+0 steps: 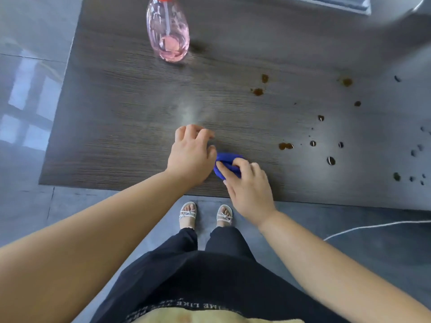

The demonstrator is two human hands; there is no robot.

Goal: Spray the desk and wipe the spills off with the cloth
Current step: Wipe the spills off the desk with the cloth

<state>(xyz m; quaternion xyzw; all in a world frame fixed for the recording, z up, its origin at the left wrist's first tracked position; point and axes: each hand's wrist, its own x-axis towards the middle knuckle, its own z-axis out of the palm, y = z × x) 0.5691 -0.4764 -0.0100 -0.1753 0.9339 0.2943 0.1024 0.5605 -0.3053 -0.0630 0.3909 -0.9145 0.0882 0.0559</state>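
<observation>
A bunched blue cloth (225, 160) lies near the front edge of the dark wood-grain desk (116, 127). My right hand (247, 190) pinches it from the near side, fingers closed on the fabric. My left hand (192, 155) rests just left of the cloth, fingers spread, its thumb side touching or nearly touching the cloth. A pink see-through spray bottle (168, 31) with a red cap stands upright at the back of the desk. Brown and dark spills (285, 146) dot the right half of the desk.
A grey tray-like object (342, 3) sits at the far right back of the desk. A white cable (373, 226) runs across the grey floor at the right. My feet in sandals (205, 213) stand just before the desk's front edge.
</observation>
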